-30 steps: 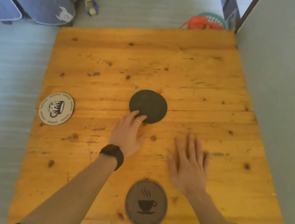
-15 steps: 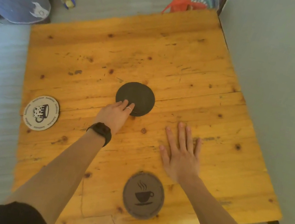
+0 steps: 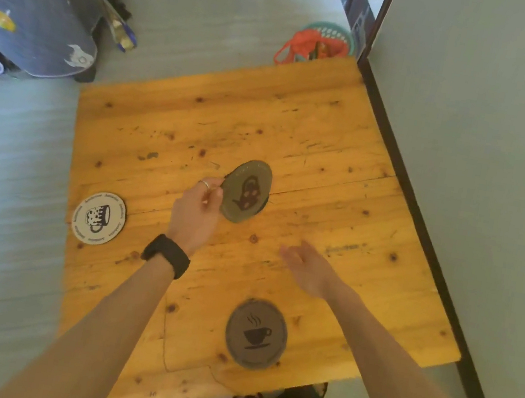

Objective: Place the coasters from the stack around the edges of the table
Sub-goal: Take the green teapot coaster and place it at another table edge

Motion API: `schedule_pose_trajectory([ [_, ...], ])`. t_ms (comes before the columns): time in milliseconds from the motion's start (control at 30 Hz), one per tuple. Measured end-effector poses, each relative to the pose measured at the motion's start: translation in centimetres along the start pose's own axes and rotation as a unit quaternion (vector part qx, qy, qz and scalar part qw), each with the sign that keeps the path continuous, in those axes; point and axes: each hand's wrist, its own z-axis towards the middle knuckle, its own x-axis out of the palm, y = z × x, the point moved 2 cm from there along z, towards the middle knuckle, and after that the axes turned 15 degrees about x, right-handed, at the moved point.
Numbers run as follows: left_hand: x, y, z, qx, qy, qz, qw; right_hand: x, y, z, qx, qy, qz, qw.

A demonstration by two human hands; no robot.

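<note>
One coaster (image 3: 246,192) tilted, seemingly lifted

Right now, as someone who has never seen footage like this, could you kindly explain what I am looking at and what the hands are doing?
There is no machine here. A person wears a camera on the head, looking down at their own arms over a square orange wooden table. The left hand, with a black wristband, has a grip on a round grey coaster with a kettle picture, tilted up off the wood. The right hand hovers open and holds nothing. Two coasters lie flat near the edges: a white round coaster with a mug picture and a grey round coaster with a steaming cup picture.
</note>
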Motion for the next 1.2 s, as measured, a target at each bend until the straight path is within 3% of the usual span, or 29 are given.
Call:
schedule_pose_trajectory([
  [67, 0.0, -1.8, -3.0, -0.065, 0.024, -0.113, 0.991, 0.1, -0.6, -3.5, 0.018, 0.099, 0.243, 0.965],
  [133, 0.7, -3.6, -6.4, -0.123, 0.057, -0.182, 0.974, 0.9, -2.5, -6.9, 0.013, 0.134, 0.395, 0.909],
  [267, 3.7, -5.8, -13.3, -0.224, 0.135, -0.208, 0.943, 3.7, -8.6, -11.9, 0.054, 0.122, 0.547, 0.826],
  [367, 6.1, -6.9, -17.7, -0.237, 0.188, -0.186, 0.935, 6.0, -13.2, -15.4, 0.092, 0.071, 0.602, 0.79],
  [500, 8.9, -8.8, -21.2, -0.235, 0.243, -0.167, 0.926, 7.7, -17.9, -19.5, 0.125, 0.017, 0.598, 0.791],
  [633, 11.9, -11.5, -22.6, -0.293, 0.274, -0.241, 0.884, 7.7, -21.6, -21.7, 0.129, -0.022, 0.639, 0.758],
  [800, 16.7, -16.3, -21.9, -0.208, 0.34, -0.182, 0.899, 5.9, -26.6, -22.1, 0.135, -0.065, 0.649, 0.746],
  [933, 22.3, -20.3, -20.3, -0.194, 0.358, -0.179, 0.896, 1.1, -31.0, -21.7, 0.129, -0.122, 0.66, 0.73],
  [1033, 27.3, -23.4, -18.8, -0.189, 0.351, -0.172, 0.901, -3.8, -35.1, -20.5, 0.122, -0.144, 0.638, 0.747],
  [1200, 34.4, -29.2, -17.1, -0.217, 0.299, -0.184, 0.911, -13.3, -41.1, -18.7, 0.102, -0.145, 0.556, 0.812],
])
